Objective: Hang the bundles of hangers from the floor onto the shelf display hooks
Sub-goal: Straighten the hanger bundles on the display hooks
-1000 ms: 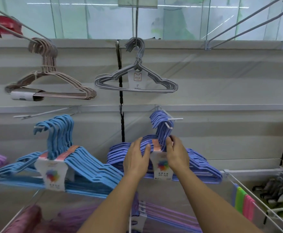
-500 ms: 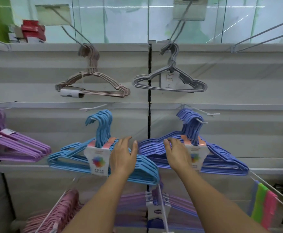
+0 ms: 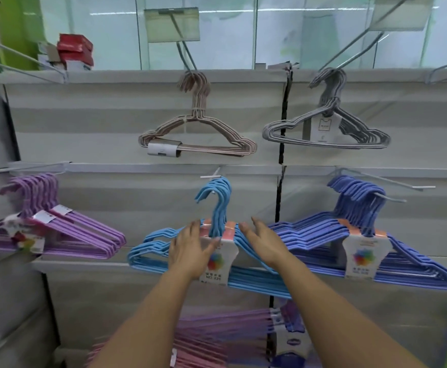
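Observation:
A light blue hanger bundle (image 3: 148, 251) with a white card label hangs from a white display hook (image 3: 211, 176) in the middle row. My left hand (image 3: 190, 251) lies on its left shoulder, fingers fairly straight over the label's left edge. My right hand (image 3: 262, 241) touches its right shoulder with fingers extended. To the right, a darker blue bundle (image 3: 323, 235) hangs from another hook (image 3: 392, 199). A purple bundle (image 3: 79, 235) hangs at the left.
The top row holds a pink wire hanger bundle (image 3: 198, 136) and a grey one (image 3: 325, 131). Pink and purple bundles (image 3: 217, 333) hang on the row below my forearms. Long bare hooks (image 3: 392, 181) stick out toward me at right. Red boxes (image 3: 75, 50) sit on the top shelf.
Both hands moved left, off the darker blue bundle and onto the light blue bundle. The view panned left, bringing the purple bundle fully into sight.

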